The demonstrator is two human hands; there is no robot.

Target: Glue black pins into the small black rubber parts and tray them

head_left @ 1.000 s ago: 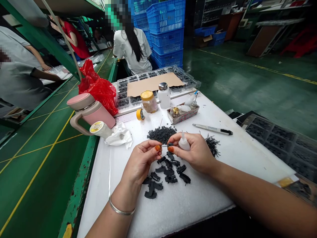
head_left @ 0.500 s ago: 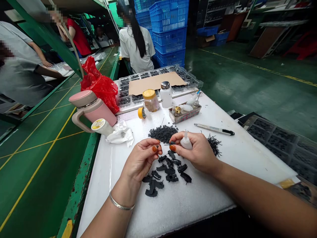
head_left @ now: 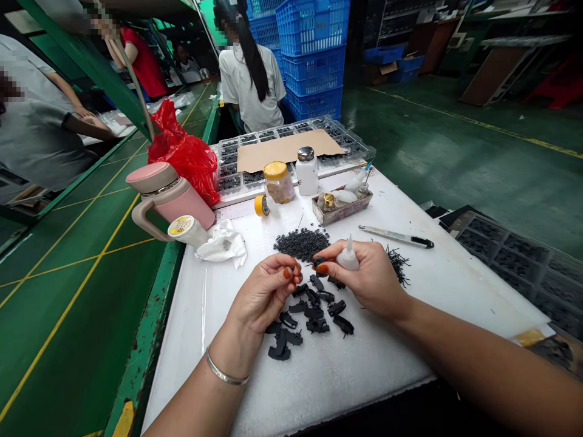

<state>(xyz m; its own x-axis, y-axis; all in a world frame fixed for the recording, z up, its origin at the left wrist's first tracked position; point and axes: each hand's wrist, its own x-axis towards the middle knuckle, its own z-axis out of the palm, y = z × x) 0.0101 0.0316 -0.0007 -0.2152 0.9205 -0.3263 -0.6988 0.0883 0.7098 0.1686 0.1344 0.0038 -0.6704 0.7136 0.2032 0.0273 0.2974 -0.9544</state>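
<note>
My left hand (head_left: 268, 288) is closed in a pinch above the white tabletop; whatever tiny dark piece sits between its fingertips is too small to name. Facing it, my right hand (head_left: 367, 273) pinches a small black plastic part (head_left: 319, 261) between thumb and forefinger. That same hand also keeps a small white squeeze bottle (head_left: 348, 257), nozzle up, against its fingers. Below both hands lie several curved black plastic parts (head_left: 317, 326) with thin pins sticking out. Just behind the fingertips is a heap of small black rings (head_left: 302, 243). Thin black pins (head_left: 398, 265) lie beyond my right hand.
A pen (head_left: 396, 237) lies right of a small box (head_left: 342, 209) of bottles. Behind are a jar (head_left: 279, 182), a white dispenser bottle (head_left: 306, 172), yellow tape (head_left: 261, 206) and parts trays (head_left: 228, 182). A pink mug (head_left: 182, 200) and crumpled tissue (head_left: 223, 244) stand left. Co-workers sit farther off.
My right hand has shifted slightly right and the squeeze bottle stands more upright in it. My left hand has moved a little right, still pinched. The view has shifted slightly.
</note>
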